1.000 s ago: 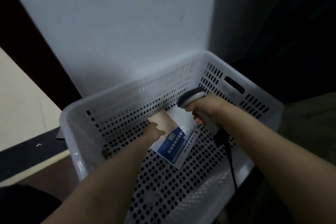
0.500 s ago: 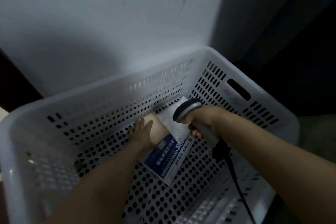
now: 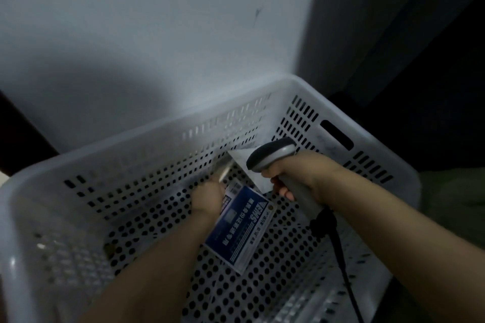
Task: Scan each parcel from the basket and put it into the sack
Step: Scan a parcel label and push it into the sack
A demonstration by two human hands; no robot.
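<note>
A white perforated basket [image 3: 86, 162] fills the view. On its floor lies a blue and white parcel [image 3: 241, 231] with printed text. My left hand [image 3: 207, 195] is curled around that parcel's far left edge, and a thin tan edge [image 3: 225, 171] sticks up blurred beyond the fingers. A pale grey parcel [image 3: 253, 174] lies just behind, against the far wall. My right hand [image 3: 301, 176] grips a grey barcode scanner [image 3: 273, 153], whose head hovers over the pale parcel, pointing left. The sack is out of view.
The scanner's black cable [image 3: 341, 257] runs down across the basket's right side. A white wall [image 3: 157, 34] stands right behind the basket, with a dark area [image 3: 420, 60] to the right. The basket's handle slot [image 3: 337, 135] is at the far right.
My left hand went from lying flat on the tan parcel to curling closed at the blue parcel's edge. The scanner moved slightly right and up. The camera has moved closer to the basket.
</note>
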